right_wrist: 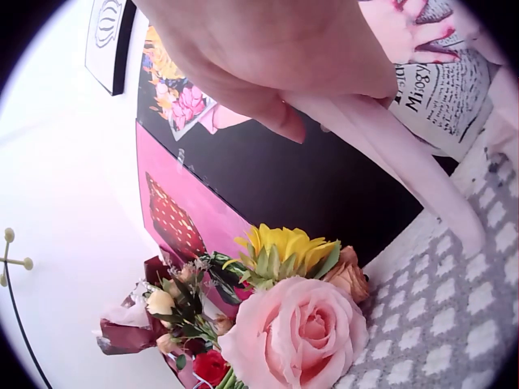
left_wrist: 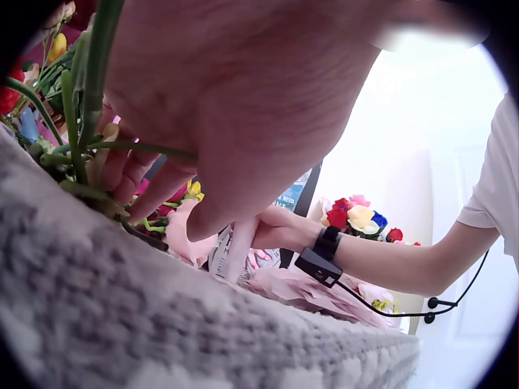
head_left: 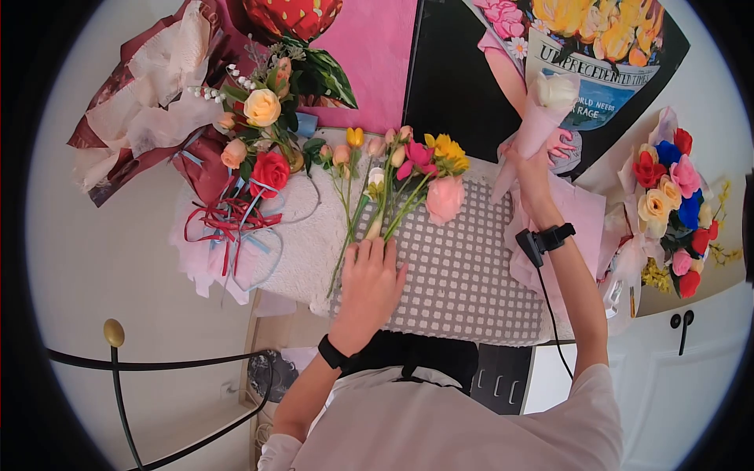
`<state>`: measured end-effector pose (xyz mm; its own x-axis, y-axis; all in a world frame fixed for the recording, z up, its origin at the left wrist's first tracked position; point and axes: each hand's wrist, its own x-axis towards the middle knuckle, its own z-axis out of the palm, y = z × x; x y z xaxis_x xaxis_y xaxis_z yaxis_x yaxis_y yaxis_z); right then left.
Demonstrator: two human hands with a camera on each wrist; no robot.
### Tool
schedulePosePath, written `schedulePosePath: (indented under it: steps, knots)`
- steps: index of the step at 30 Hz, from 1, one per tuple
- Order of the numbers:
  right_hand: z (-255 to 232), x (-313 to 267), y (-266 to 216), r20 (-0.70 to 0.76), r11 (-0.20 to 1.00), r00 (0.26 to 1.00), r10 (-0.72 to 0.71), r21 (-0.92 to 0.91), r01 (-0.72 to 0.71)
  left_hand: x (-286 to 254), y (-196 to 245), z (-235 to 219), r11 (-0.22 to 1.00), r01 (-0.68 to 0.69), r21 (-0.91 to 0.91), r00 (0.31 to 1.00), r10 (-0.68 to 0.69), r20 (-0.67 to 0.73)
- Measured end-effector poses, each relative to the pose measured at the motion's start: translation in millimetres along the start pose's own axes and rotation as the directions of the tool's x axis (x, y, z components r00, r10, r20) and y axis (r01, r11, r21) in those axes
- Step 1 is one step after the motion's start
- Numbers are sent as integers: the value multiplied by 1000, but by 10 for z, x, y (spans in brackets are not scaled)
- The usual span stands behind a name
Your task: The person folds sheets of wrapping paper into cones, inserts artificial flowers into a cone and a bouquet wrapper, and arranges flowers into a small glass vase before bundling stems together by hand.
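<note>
My right hand [head_left: 531, 174] grips a white rose [head_left: 556, 90] wrapped in a pale pink paper cone [head_left: 536, 129], held upright at the right of the table. In the right wrist view the cone's narrow end [right_wrist: 454, 219] sticks out below the hand. My left hand [head_left: 369, 286] rests on the checked cloth [head_left: 471, 275], its fingertips at the lower stems of several loose flowers. Among these are a magenta flower [head_left: 420, 158], a yellow sunflower [head_left: 448, 153] and yellow tulips [head_left: 355, 137]. A large pink rose [head_left: 445, 199] lies to their right.
At the left stand a bouquet in dark red wrapping [head_left: 126, 118] and flowers with red ribbons [head_left: 228, 224]. Pink paper sheets [head_left: 577, 212] lie by my right forearm, with a mixed bouquet [head_left: 675, 196] beyond. Painted pictures [head_left: 377, 63] lean behind the table.
</note>
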<state>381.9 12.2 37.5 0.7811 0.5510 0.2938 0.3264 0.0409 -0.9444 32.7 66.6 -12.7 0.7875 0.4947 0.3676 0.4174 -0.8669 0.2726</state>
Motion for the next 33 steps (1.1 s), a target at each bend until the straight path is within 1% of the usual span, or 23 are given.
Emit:
schedulePosePath:
  steps: [3,5,6,7,8,9,10,12,13,15,16,18,19,20,21,23,24,26,28,30,31,32,33]
  knots:
    - [8,-8,79,-21,998,1000,0,59,1,-83,78,32,999,-10,37,1000,11,-26]
    - [3,-47,27,-18,987,996,91,138,-87,-120,158,-26,1000,-10,12,999,10,-39]
    - [-11,-37,30,-18,987,996,86,139,-82,-138,202,-62,1000,-14,-13,999,13,-44]
    - [-36,-27,46,17,986,996,84,141,-85,-158,246,-81,1000,-16,-12,999,16,-47]
    - [-50,-17,67,52,986,995,83,142,-89,-177,292,-95,998,-49,-50,996,45,-70]
    - [-51,-6,94,50,986,995,81,141,-87,-196,340,-102,993,-82,-88,993,74,-94]
    - [-39,1,104,43,986,997,62,155,-68,-218,390,-105,992,-84,-89,993,75,-96]
    - [-23,17,113,36,985,999,39,168,-45,-249,484,-97,969,-173,-179,981,154,-118]
    - [-11,20,104,18,988,999,47,145,-49,-252,523,-75,969,-173,-178,981,153,-121]
    - [20,21,86,5,991,999,51,122,-51,-257,583,2,906,-289,-311,957,259,-133]
    - [40,11,52,-8,990,997,74,121,-72,-260,594,60,907,-287,-309,957,257,-135]
    - [47,8,-27,-20,988,995,96,120,-93,-264,593,216,812,-353,-464,929,363,-72]
    - [31,18,-65,34,987,997,72,142,-76,-264,588,288,813,-352,-464,930,361,-73]
    - [16,39,-88,88,984,995,45,165,-59,-256,579,353,779,-318,-540,935,352,-42]
    - [-1,78,-80,90,985,995,43,165,-58,-251,575,397,740,-279,-612,939,345,-11]
    - [-42,186,-65,241,968,970,-20,249,-42,-219,567,430,734,-275,-621,944,328,-31]
    - [-69,224,-51,240,968,970,-22,249,-39,-206,564,434,728,-271,-630,948,315,-44]
    - [-119,266,-31,285,946,956,68,286,-152,-195,579,433,709,-242,-662,956,292,-36]
    - [-165,309,78,299,951,951,73,267,-157,-199,563,431,705,-196,-681,969,244,-26]
    - [-211,368,195,310,966,946,101,198,-168,-202,552,451,700,-222,-678,965,258,-50]
    - [-190,349,199,294,976,952,85,167,-139,-219,556,441,710,-223,-667,965,255,-51]
    - [-175,351,220,260,978,960,102,151,-145,-231,551,454,742,-205,-638,975,215,-63]
    - [-182,385,301,270,971,959,85,196,-141,-243,551,477,732,-213,-648,971,235,-53]
